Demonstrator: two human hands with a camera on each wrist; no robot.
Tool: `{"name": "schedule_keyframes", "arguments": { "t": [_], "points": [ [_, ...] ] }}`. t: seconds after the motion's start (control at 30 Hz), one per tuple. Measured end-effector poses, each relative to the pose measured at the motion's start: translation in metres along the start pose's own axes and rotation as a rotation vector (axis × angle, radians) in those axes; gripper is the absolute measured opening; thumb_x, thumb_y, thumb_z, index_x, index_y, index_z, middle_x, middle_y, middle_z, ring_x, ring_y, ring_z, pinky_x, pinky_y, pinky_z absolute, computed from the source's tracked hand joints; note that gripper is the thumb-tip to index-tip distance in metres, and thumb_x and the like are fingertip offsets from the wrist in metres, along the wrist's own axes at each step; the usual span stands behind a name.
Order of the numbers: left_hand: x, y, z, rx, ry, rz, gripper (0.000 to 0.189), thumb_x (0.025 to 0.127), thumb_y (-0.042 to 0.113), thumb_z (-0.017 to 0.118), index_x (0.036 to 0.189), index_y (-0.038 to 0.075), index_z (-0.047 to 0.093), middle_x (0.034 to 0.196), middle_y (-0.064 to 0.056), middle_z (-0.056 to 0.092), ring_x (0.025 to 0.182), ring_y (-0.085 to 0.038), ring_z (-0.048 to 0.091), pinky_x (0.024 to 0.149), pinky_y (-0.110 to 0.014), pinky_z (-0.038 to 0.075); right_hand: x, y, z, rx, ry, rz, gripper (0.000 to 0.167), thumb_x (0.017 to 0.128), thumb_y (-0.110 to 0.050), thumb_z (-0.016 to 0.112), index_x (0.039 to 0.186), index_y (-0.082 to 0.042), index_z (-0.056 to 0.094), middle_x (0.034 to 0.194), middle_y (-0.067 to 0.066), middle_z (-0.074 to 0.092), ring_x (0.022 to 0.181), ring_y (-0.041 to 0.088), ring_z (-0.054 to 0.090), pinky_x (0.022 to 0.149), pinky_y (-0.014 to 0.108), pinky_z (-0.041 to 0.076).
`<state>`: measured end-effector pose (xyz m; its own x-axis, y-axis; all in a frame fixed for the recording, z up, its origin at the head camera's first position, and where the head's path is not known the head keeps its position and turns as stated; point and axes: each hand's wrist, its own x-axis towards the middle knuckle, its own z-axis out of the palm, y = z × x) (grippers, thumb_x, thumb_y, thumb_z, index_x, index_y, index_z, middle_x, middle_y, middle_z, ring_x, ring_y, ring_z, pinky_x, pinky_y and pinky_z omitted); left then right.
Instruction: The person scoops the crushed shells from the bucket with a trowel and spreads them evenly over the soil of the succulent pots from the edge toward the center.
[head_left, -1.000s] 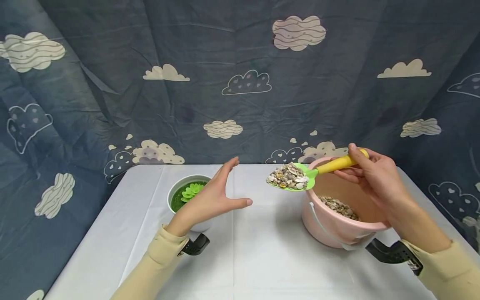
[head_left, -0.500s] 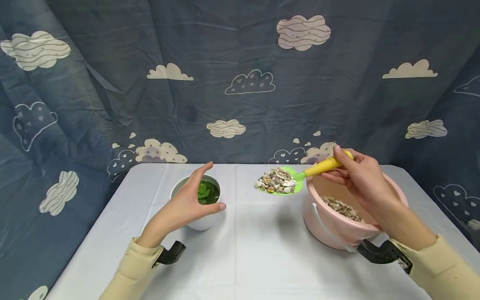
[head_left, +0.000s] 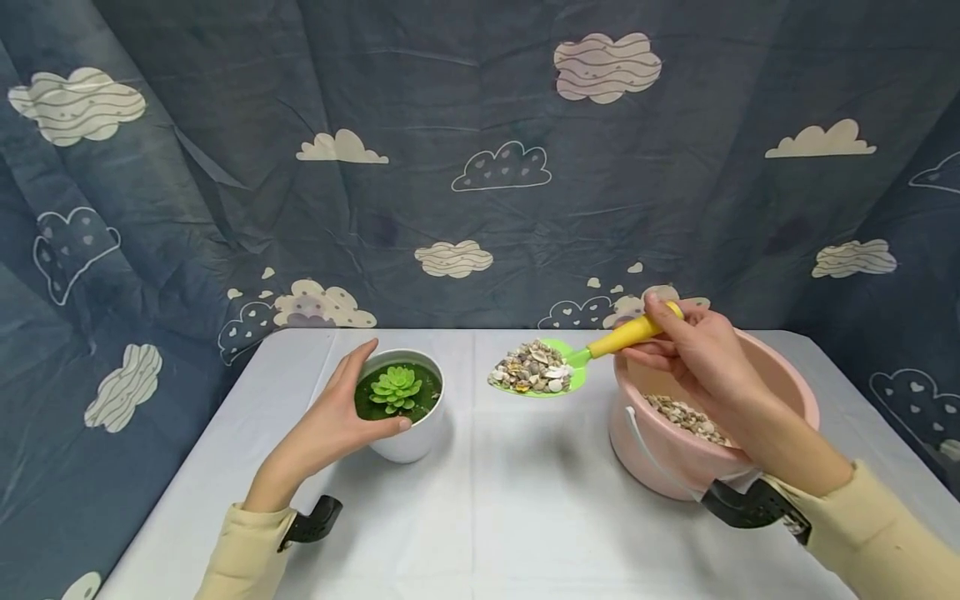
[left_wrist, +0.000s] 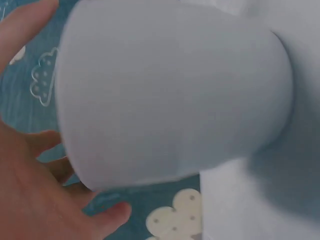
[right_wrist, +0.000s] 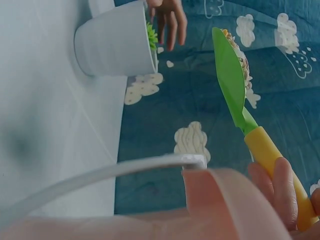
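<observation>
My right hand (head_left: 697,350) grips the yellow handle of a small green trowel (head_left: 581,358), its blade heaped with shell-and-pebble gravel (head_left: 532,367). The loaded blade hangs level above the table, between the pot and the bucket. A white pot (head_left: 405,437) holds a green succulent (head_left: 396,390) on a dark green surface. Around the pot's left side, my left hand (head_left: 322,425) is spread, thumb near the front rim and fingers by the far left rim. In the left wrist view, the pot's wall fills the middle with the fingers (left_wrist: 50,150) at its rim.
A pink bucket (head_left: 663,462) with a white handle stands on the right below my right forearm, with more gravel (head_left: 686,419) inside. A white cloth covers the table (head_left: 525,517). Behind it hangs a dark blue curtain (head_left: 510,225) printed with clouds.
My left hand has moved left and down, from over the pot to its left side, uncovering the succulent. The right hand has carried the loaded trowel leftward and slightly down.
</observation>
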<state>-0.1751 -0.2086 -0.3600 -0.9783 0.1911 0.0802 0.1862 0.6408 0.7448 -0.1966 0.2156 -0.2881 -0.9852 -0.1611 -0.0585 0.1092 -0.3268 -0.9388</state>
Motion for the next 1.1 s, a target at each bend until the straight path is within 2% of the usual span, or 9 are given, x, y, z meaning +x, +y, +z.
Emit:
{"name": "schedule_keyframes", "arguments": {
  "t": [0.2, 0.37, 0.53, 0.73, 0.93, 1.1],
  "points": [
    [0.001, -0.02, 0.001, -0.037, -0.034, -0.008, 0.118, 0.073, 0.044, 0.086, 0.159, 0.018, 0.009, 0.16, -0.016, 0.013, 0.143, -0.041, 0.02, 0.107, -0.064, 0.027, 0.0, 0.003, 0.004, 0.003, -0.07, -0.014, 0.038, 0.095, -0.028, 0.064, 0.115, 0.002, 0.054, 0.106, 0.017, 0.071, 0.092, 0.029, 0.071, 0.074, 0.032, 0.056],
    [0.001, -0.031, 0.003, -0.14, -0.033, -0.02, 0.118, 0.073, 0.035, 0.087, 0.159, 0.016, 0.008, 0.159, -0.018, 0.013, 0.143, -0.041, 0.017, 0.11, -0.063, 0.022, 0.001, 0.008, 0.009, -0.013, -0.083, -0.014, 0.038, 0.096, -0.027, 0.063, 0.116, 0.004, 0.054, 0.106, 0.018, 0.071, 0.091, 0.029, 0.071, 0.074, 0.032, 0.056],
    [-0.002, -0.037, 0.003, -0.241, -0.051, -0.053, 0.115, 0.075, 0.031, 0.086, 0.159, 0.02, 0.009, 0.161, -0.016, 0.012, 0.145, -0.039, 0.011, 0.111, -0.064, 0.016, 0.002, 0.01, 0.015, -0.045, -0.067, 0.019, 0.046, 0.095, -0.031, 0.064, 0.121, 0.004, 0.05, 0.103, 0.017, 0.072, 0.091, 0.03, 0.071, 0.073, 0.032, 0.056],
    [-0.004, -0.04, 0.002, -0.281, -0.069, -0.073, 0.115, 0.076, 0.029, 0.085, 0.159, 0.023, 0.006, 0.161, -0.015, 0.014, 0.146, -0.039, 0.01, 0.111, -0.066, 0.012, 0.004, 0.014, 0.025, -0.038, -0.082, 0.039, 0.054, 0.094, -0.032, 0.065, 0.125, 0.005, 0.041, 0.107, 0.02, 0.07, 0.094, 0.032, 0.069, 0.074, 0.033, 0.056],
    [-0.004, -0.042, 0.004, -0.332, -0.076, -0.045, 0.114, 0.078, 0.024, 0.084, 0.159, 0.019, 0.004, 0.161, -0.017, 0.013, 0.146, -0.038, 0.012, 0.112, -0.063, 0.01, 0.006, 0.02, 0.035, -0.026, -0.097, 0.059, 0.054, 0.095, -0.031, 0.064, 0.125, 0.006, 0.039, 0.109, 0.022, 0.069, 0.096, 0.033, 0.069, 0.075, 0.032, 0.056],
    [-0.004, -0.044, 0.006, -0.365, -0.07, -0.04, 0.112, 0.077, 0.023, 0.083, 0.159, 0.02, 0.006, 0.159, -0.017, 0.017, 0.145, -0.036, 0.015, 0.113, -0.062, 0.01, 0.008, 0.025, 0.043, -0.11, -0.068, 0.039, 0.055, 0.094, -0.035, 0.064, 0.123, 0.007, 0.043, 0.105, 0.017, 0.071, 0.094, 0.031, 0.07, 0.074, 0.03, 0.056]
  ]
}}
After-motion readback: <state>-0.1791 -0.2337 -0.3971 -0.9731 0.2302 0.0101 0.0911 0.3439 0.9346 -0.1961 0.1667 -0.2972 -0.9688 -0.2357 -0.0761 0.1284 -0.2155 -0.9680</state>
